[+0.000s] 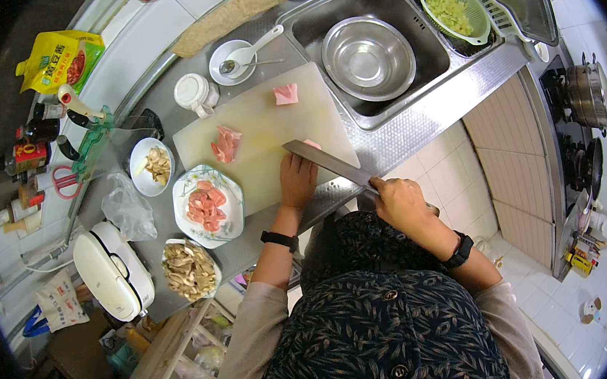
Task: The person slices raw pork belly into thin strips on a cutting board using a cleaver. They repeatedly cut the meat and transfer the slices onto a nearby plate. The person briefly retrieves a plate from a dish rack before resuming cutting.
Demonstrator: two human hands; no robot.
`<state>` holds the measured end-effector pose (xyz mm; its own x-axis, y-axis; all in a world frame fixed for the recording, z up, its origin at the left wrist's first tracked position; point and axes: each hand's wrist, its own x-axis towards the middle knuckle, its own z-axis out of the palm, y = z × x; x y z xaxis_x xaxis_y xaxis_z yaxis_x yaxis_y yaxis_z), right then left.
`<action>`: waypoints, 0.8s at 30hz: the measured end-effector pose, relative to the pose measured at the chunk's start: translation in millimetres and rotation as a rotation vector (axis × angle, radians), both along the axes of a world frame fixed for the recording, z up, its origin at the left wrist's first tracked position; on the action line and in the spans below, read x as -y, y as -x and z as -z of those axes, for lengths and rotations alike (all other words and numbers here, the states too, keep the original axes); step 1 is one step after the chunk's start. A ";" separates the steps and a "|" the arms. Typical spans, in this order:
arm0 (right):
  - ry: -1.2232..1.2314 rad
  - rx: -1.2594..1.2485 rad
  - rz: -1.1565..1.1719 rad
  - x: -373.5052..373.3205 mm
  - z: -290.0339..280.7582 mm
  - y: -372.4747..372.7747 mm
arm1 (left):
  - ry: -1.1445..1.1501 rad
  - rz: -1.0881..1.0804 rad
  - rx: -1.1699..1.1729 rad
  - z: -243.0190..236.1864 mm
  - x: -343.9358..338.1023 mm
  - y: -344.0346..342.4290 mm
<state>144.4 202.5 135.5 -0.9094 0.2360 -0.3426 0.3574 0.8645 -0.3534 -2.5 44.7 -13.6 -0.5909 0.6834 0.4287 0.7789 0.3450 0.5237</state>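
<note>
My right hand is wrapped round the handle of a wide-bladed kitchen knife. The blade reaches leftward over the near part of a pale cutting board. Close against the blade, my left hand presses with curled fingers on a piece of raw meat, mostly hidden by the blade and fingers. A pile of sliced meat lies left of the knife, and a pink chunk of meat sits at the board's far side. More cut meat fills the middle of a patterned plate.
A steel bowl stands in the sink, with a green colander of chopped vegetable beyond. Mushrooms, a small white bowl, and a white appliance line the left. A white lidded jar stands behind the board.
</note>
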 end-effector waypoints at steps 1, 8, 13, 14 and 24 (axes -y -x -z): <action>-0.003 0.001 0.005 0.0 -1.6 -0.1 | -0.002 -0.002 -0.004 -0.8 -0.1 0.7; -0.016 0.065 0.014 2.7 -8.3 6.4 | 0.004 0.021 0.034 -0.8 -0.9 7.6; -0.005 0.092 0.020 1.4 -12.5 14.3 | 0.033 0.032 0.034 2.2 0.1 8.4; -0.007 0.094 0.026 0.7 -13.1 15.9 | 0.038 0.027 0.039 2.6 0.4 8.4; 0.091 0.277 0.111 -1.5 1.8 40.1 | 0.024 0.049 0.110 -3.4 -2.1 10.9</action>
<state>104.2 203.9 133.7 -0.7492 0.2851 -0.5979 0.5410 0.7842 -0.3039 -13.4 46.8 -10.2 -0.5992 0.7217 0.3464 0.7334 0.3213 0.5991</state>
